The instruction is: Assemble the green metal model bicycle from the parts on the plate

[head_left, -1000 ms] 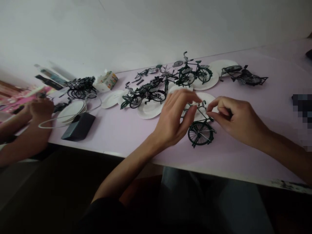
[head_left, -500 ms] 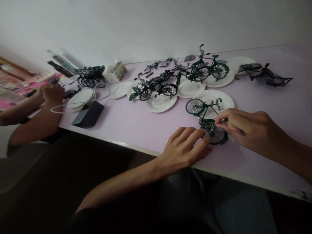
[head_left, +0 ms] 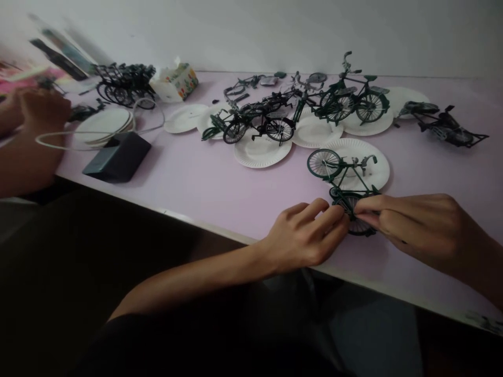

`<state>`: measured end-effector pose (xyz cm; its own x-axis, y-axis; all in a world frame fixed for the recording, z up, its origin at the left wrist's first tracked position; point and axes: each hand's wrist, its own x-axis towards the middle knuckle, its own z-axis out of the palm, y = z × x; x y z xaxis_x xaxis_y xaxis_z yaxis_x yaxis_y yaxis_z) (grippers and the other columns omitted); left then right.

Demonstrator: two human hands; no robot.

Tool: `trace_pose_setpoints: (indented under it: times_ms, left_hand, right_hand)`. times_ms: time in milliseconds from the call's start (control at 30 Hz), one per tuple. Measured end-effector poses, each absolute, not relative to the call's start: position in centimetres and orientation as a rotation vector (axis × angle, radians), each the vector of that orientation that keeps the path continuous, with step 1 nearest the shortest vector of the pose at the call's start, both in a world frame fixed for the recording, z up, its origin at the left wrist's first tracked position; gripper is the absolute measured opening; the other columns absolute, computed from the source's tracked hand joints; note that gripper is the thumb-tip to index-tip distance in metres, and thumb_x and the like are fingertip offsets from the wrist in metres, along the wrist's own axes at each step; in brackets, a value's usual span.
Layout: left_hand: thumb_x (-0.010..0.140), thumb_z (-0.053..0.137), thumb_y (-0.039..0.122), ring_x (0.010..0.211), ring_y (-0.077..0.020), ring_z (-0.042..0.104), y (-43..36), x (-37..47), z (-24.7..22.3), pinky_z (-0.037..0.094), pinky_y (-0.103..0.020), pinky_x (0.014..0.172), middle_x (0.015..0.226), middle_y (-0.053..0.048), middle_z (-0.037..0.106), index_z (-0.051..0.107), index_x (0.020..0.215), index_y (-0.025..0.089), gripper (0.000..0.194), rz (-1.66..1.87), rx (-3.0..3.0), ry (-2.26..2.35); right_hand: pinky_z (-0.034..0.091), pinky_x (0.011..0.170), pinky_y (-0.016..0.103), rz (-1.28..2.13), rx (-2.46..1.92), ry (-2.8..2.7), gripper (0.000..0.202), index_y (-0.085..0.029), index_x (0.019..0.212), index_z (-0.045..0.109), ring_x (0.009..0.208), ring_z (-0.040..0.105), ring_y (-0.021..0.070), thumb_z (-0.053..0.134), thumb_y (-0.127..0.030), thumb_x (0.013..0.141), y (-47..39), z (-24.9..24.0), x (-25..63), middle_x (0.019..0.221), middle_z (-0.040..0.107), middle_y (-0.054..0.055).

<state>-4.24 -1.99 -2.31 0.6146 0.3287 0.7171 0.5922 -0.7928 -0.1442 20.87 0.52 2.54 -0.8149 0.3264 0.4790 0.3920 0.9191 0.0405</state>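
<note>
A dark green model bicycle (head_left: pixel 338 192) lies on its side, its handlebar end over a white paper plate (head_left: pixel 379 173) and its lower wheel on the table. The curled fingers of my left hand (head_left: pixel 308 235) grip that wheel at its left edge. Over the spokes near the hub, my right hand (head_left: pixel 424 222) is pinched. Whatever its fingertips hold is too small and hidden to make out. The upper wheel (head_left: pixel 324 163) and the handlebar are untouched.
Several model bicycles, among them an upright one (head_left: pixel 369 99), stand or lie on paper plates behind. A fallen one (head_left: pixel 451 128) is at the right. A dark box (head_left: pixel 118 157), stacked plates (head_left: pixel 104 125) and a tissue box (head_left: pixel 183 84) sit left, near another person's hands (head_left: pixel 45 107).
My view has shifted, so the table things appear farther left. My hands have come closer together over the lower wheel, the right pinch now by the hub.
</note>
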Motion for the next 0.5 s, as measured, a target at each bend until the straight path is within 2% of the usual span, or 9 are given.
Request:
trace_pose_setpoints:
  times_ms: [200,367,500]
  left_hand:
    - [0.096,0.075,0.011,0.081,-0.0184,0.076,-1.6,-4.1,-2.7,0.056,-0.028,0.057,0.099,-0.005,0.082,0.072,0.106,0.008,0.011,-1.169,-2.405,-0.667]
    - [0.096,0.075,0.012,0.082,-0.019,0.077,-1.4,-4.1,-2.6,0.059,-0.028,0.059,0.097,-0.004,0.082,0.076,0.103,0.009,0.008,-1.223,-2.376,-0.644]
    - [0.095,0.076,0.012,0.082,-0.02,0.077,-1.3,-4.1,-2.6,0.061,-0.029,0.063,0.093,-0.003,0.082,0.076,0.1,0.009,0.006,-1.257,-2.367,-0.652]
  right_hand:
    - [0.069,0.088,0.036,-0.266,-0.418,-2.656,0.011,-0.018,0.107,0.067,0.1,0.082,0.0238,0.061,-0.009,0.103,-0.3,3.6,21.8,0.115,0.083,0.014]
    - [0.067,0.094,0.033,-0.207,-0.468,-2.668,0.017,-0.021,0.104,0.069,0.1,0.083,0.0224,0.056,-0.01,0.106,-0.9,4.4,21.9,0.115,0.083,0.011]
    - [0.066,0.095,0.033,-0.226,-0.438,-2.679,0.016,-0.017,0.111,0.068,0.105,0.082,0.0225,0.056,-0.008,0.106,-1.1,4.1,21.7,0.118,0.082,0.014]
